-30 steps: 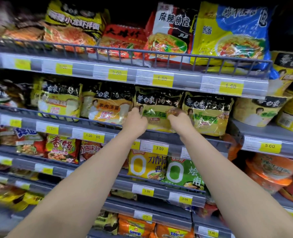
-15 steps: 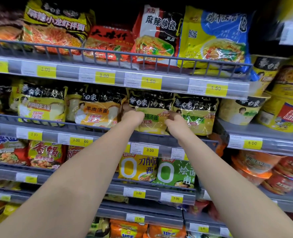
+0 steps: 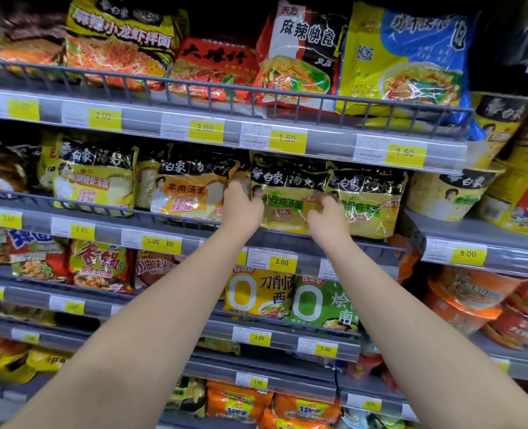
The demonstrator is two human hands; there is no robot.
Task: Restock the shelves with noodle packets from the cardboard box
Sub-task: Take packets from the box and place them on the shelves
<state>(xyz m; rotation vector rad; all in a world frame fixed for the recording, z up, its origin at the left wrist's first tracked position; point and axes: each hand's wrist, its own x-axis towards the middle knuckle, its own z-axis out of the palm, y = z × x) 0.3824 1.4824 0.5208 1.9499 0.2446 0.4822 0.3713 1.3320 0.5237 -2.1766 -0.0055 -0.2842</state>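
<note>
Two bare forearms reach up. The left hand (image 3: 242, 209) and right hand (image 3: 327, 215) grip the side edges of a yellow-green noodle packet (image 3: 287, 196), upright on the second shelf (image 3: 108, 233) between an orange packet (image 3: 188, 193) and a matching packet (image 3: 371, 202).

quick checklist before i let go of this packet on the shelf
1. Grip: left hand and right hand both hold the packet. ok
2. Facing: the packet stands upright with its label outward. ok
3. Right slot: the neighbour on its right has the same green design. ok
4. Seated: its bottom edge overlaps the rail, and whether it sits behind the rail is unclear. cannot tell
5. Tag below reads 3.00 and is uncovered. ok
6. Box for the next packet: not in view. cannot tell
</note>
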